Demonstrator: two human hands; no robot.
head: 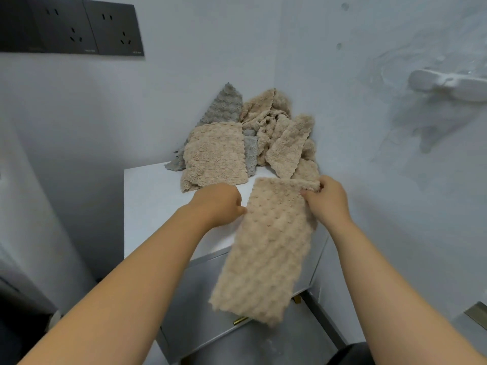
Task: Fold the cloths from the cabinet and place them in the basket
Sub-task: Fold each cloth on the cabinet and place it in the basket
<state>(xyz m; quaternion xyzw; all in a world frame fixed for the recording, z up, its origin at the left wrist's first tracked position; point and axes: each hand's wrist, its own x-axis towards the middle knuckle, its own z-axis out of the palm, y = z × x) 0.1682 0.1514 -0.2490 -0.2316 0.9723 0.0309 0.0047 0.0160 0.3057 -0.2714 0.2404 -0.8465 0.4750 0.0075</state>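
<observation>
Two pale grey walls (184, 75) meet in a corner, and a white-topped cabinet (150, 206) stands pushed into it. A dark socket panel (71, 27) is set high on the left wall, and a white fitting (448, 85) juts from the right one. At the back of the cabinet top, against the corner, a pile (237, 143) of beige and grey cloths lies loose and crumpled.

In front of the pile lies one beige cloth (268, 246), a long dimpled strip. Its far end rests on the cabinet top, and the rest hangs over the front edge, down past a small gold handle (240, 320).

The right hand (328, 200) is at the strip's far right corner. Its fingers (309, 192) and thumb are curled and closed on that corner, which bunches up between them. From the fingers, the cloth runs toward the person and away to the left.

The left hand (218, 204) rests on the bare top just beside the strip's left edge, near the far end. Its fingers (241, 210) are curled with the tips touching that edge. The back of the hand hides whether they actually nip the cloth, so I cannot tell. The cloth lies to the right of these fingertips, spanning the gap between the two hands. The pile sits just beyond both hands, close to the right one.
</observation>
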